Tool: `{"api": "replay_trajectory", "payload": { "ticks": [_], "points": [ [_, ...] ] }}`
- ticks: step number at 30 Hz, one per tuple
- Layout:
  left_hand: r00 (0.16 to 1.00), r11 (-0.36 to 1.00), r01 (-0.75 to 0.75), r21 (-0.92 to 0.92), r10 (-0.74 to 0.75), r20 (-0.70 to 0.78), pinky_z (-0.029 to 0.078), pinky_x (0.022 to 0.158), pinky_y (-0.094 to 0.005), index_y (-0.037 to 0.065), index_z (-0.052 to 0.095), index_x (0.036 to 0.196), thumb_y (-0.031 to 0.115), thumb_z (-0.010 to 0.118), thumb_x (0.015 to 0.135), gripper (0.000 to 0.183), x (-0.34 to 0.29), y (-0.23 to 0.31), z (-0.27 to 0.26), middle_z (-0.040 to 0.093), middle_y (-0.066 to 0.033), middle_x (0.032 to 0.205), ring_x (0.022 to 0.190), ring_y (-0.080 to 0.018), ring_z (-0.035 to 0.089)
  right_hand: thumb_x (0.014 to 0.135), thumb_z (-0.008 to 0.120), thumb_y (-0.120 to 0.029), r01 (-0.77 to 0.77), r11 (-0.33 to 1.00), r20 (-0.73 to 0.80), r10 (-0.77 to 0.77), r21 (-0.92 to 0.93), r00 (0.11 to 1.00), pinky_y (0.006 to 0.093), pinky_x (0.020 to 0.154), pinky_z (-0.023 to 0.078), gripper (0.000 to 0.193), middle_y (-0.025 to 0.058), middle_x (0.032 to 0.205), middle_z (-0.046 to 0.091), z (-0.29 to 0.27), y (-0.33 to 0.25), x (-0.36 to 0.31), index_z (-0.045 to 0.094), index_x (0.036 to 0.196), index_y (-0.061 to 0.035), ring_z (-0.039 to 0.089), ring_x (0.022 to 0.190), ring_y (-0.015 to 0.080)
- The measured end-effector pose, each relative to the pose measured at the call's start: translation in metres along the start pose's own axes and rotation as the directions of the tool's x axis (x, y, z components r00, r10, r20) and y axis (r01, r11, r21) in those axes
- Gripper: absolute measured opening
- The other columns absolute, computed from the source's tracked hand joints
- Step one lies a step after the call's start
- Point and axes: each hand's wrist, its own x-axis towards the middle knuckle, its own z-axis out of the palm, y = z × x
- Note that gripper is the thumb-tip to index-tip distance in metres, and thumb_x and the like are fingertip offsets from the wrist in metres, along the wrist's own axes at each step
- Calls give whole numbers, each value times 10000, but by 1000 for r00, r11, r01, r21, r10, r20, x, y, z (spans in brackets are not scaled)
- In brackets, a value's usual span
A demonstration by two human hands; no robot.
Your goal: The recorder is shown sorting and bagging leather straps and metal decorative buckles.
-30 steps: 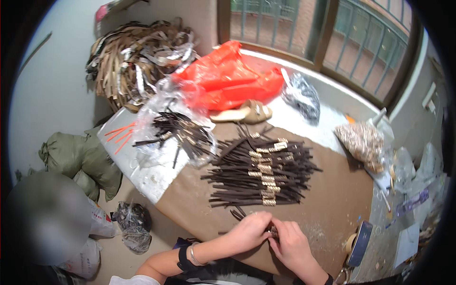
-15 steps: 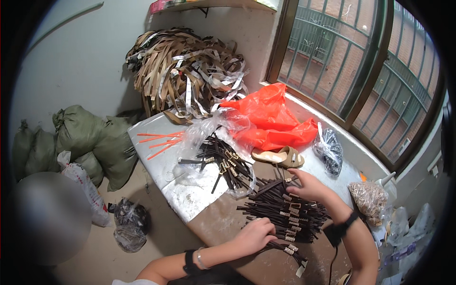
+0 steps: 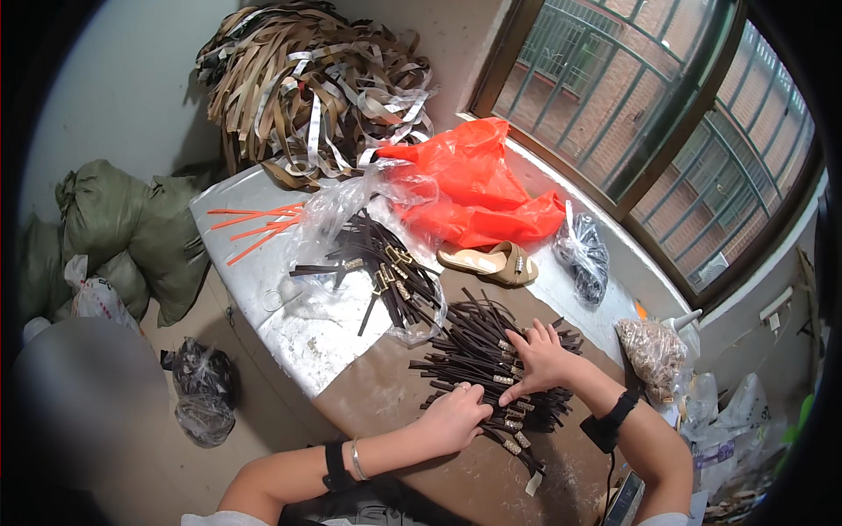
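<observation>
A heap of thin dark brown straps (image 3: 456, 340) with sparkling metal ornaments lies on the brown table covering. My right hand (image 3: 544, 358) rests over the right-middle of this heap, fingers spread, with its thumb pointing toward my other hand. At the heap's near left edge is my left hand (image 3: 453, 419), its fingers curled in against the strap ends; what they grip is hidden. A few ornamented straps (image 3: 516, 445) stick out nearest me, one with a pale tag. Farther left lies a second pile of dark straps (image 3: 377, 254) with gold buckles, partly on clear plastic.
Behind the heap sit a tan sandal (image 3: 491, 263) and a red plastic bag (image 3: 478, 188). Orange strips (image 3: 254, 223) lie at the table's far left. Bagged dark pieces (image 3: 583, 259) and bagged beige pieces (image 3: 651, 355) stand right. A large strap bundle (image 3: 307, 96) rises behind.
My right hand has come from the heap's far edge toward its middle, and its fingers have spread. My left hand stays by the near left edge. The whole view has shifted.
</observation>
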Motion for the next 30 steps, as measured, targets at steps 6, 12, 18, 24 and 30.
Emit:
{"api": "replay_trajectory", "payload": {
  "ticks": [6,12,18,24,30],
  "points": [
    [985,982,164,-95,-168,-37,479,760,-402,66,658,756,95,677,668,95,18,-8,15,548,-129,809,848,-316,563,449,758,-747,26,945,-62,-6,327,998,595,1086,188,1349,289,1373,338,9,13,24,179,1454,-57,265,1341,443],
    [964,959,260,-115,-264,-15,483,764,-401,62,672,741,129,707,667,106,11,-11,8,571,-136,811,873,-322,579,394,811,-691,19,978,-9,-18,209,1000,572,1037,290,1424,236,1303,416,-8,-17,7,101,1483,-110,401,1242,416],
    [926,995,102,22,-87,-368,466,811,-407,46,651,930,184,713,756,230,9,-13,-92,568,-144,953,903,-311,573,455,843,-466,-66,907,-170,149,417,974,421,885,455,961,211,1041,586,6,0,12,494,1247,-47,570,1003,366],
    [511,628,674,388,-18,-859,434,880,-413,48,556,1118,262,740,750,464,16,-85,-201,523,-132,1109,1000,-306,566,501,781,-247,-83,912,-408,260,403,875,420,792,503,563,180,871,646,10,-19,-7,602,979,-10,623,858,364],
    [468,783,612,-109,-470,-748,491,753,-424,33,503,1160,34,547,806,356,-7,-155,-223,635,-232,897,823,-362,634,503,736,-176,-169,764,-389,490,623,781,370,747,514,561,177,845,663,-10,-3,-30,596,1017,-2,655,791,305]
  ]
}}
